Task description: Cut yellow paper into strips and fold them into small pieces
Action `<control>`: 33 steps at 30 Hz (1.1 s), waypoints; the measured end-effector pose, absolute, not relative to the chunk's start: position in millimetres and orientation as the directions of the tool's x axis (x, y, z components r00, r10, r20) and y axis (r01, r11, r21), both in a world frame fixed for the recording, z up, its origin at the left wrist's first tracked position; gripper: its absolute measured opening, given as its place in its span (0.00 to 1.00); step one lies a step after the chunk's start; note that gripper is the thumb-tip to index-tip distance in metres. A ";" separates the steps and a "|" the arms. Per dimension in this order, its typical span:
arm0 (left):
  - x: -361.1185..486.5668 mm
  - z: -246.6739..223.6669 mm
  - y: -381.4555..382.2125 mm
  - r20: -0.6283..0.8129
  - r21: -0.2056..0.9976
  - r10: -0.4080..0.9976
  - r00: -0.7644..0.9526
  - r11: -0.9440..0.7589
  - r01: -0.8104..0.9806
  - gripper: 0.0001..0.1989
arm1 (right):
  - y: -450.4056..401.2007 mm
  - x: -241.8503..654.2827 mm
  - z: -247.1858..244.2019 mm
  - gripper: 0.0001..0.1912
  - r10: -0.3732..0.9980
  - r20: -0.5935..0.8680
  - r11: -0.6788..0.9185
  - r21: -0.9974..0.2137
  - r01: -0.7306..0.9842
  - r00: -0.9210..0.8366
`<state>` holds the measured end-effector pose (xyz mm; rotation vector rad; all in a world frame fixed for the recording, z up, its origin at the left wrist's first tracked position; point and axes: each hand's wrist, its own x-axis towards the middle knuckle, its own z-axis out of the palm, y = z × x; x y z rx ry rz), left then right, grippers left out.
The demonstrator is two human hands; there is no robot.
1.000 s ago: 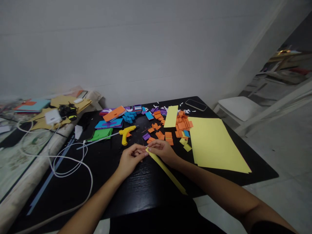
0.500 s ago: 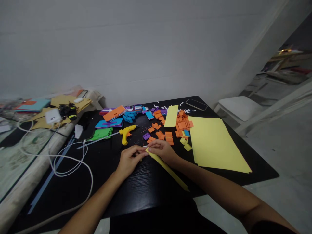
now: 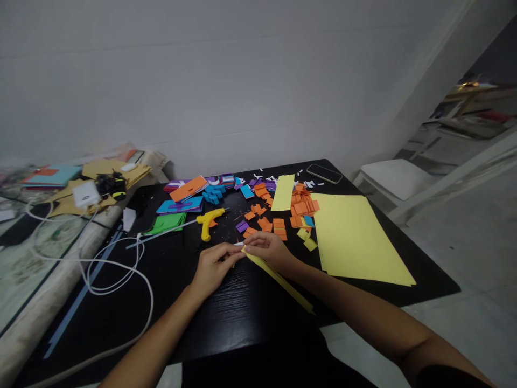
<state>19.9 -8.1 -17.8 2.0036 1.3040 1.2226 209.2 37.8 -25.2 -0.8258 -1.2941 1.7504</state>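
A long folded yellow paper strip (image 3: 283, 283) slants from the fingertips of both hands down toward the table's near edge. My right hand (image 3: 271, 251) is closed on its upper end, fingers bent over it. Thumb and forefinger of my left hand (image 3: 216, 265) are pinched together at the same tip. A small white sliver (image 3: 239, 244) shows between the hands; its kind is unclear. Just beyond them lie folded orange paper pieces (image 3: 279, 228) and a purple piece (image 3: 242, 226). A yellow glue gun (image 3: 209, 222) rests beyond my left hand.
Large yellow sheets (image 3: 359, 237) cover the right of the black table (image 3: 234, 318). Behind are a yellow card (image 3: 283, 193), a phone (image 3: 324, 173) and coloured paper stacks (image 3: 180, 205). A white cable (image 3: 133, 267) loops at left. A white chair (image 3: 390, 178) stands at right.
Both hands keep nearly the same place and grip on the yellow paper strip. The whole view has shifted very slightly; nothing on the table has visibly moved.
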 end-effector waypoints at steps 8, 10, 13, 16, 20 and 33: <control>18.0 -17.1 -8.2 0.431 0.731 0.884 0.178 -0.458 0.506 0.06 | 39.2 210.1 -25.7 0.16 0.870 -0.061 -0.187 -0.959 -0.213 -0.489; 18.5 -16.5 -8.5 0.433 0.732 0.884 0.175 -0.458 0.505 0.06 | 38.9 209.8 -25.0 0.16 0.874 -0.052 -0.175 -0.961 -0.212 -0.483; 19.3 -15.7 -8.7 0.437 0.731 0.883 0.174 -0.461 0.503 0.06 | 38.3 209.3 -23.6 0.16 0.875 -0.057 -0.180 -0.960 -0.215 -0.481; 19.3 -15.2 -8.5 0.445 0.727 0.877 0.180 -0.471 0.499 0.06 | 38.1 209.1 -22.7 0.17 0.877 -0.081 -0.206 -0.954 -0.218 -0.474; 18.4 -15.6 -8.0 0.436 0.724 0.879 0.192 -0.469 0.505 0.07 | 38.1 209.3 -22.8 0.17 0.877 -0.091 -0.214 -0.953 -0.216 -0.471; 20.1 -14.6 -8.8 0.425 0.735 0.889 0.168 -0.448 0.509 0.08 | 38.9 209.6 -27.8 0.16 0.873 -0.046 -0.157 -0.969 -0.192 -0.485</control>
